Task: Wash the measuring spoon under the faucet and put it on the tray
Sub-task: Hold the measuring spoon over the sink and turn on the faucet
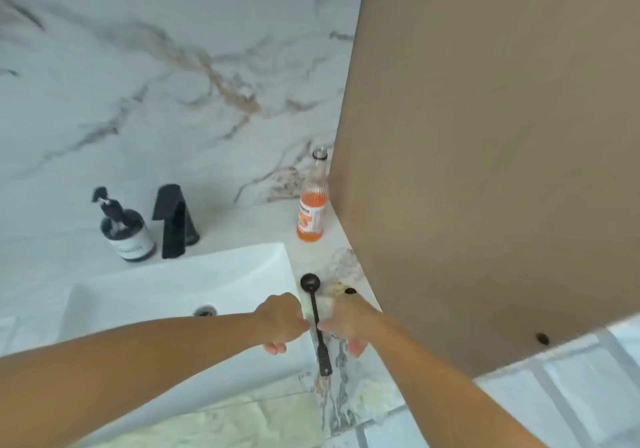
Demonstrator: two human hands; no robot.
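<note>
A black measuring spoon [316, 312] lies lengthwise over the marble counter just right of the white sink [173, 281], its bowl pointing away from me. My left hand [282, 321] and my right hand [351, 321] meet at the middle of its handle, each pinching it from its own side. The black faucet [175, 222] stands behind the sink, and no water shows under it. No tray can be clearly made out.
A dark soap dispenser [128, 232] stands left of the faucet. An orange drink bottle [311, 212] stands on the counter behind the spoon, with a blurred clear glass object [343, 264] nearer. A brown cabinet panel [485, 135] fills the right side.
</note>
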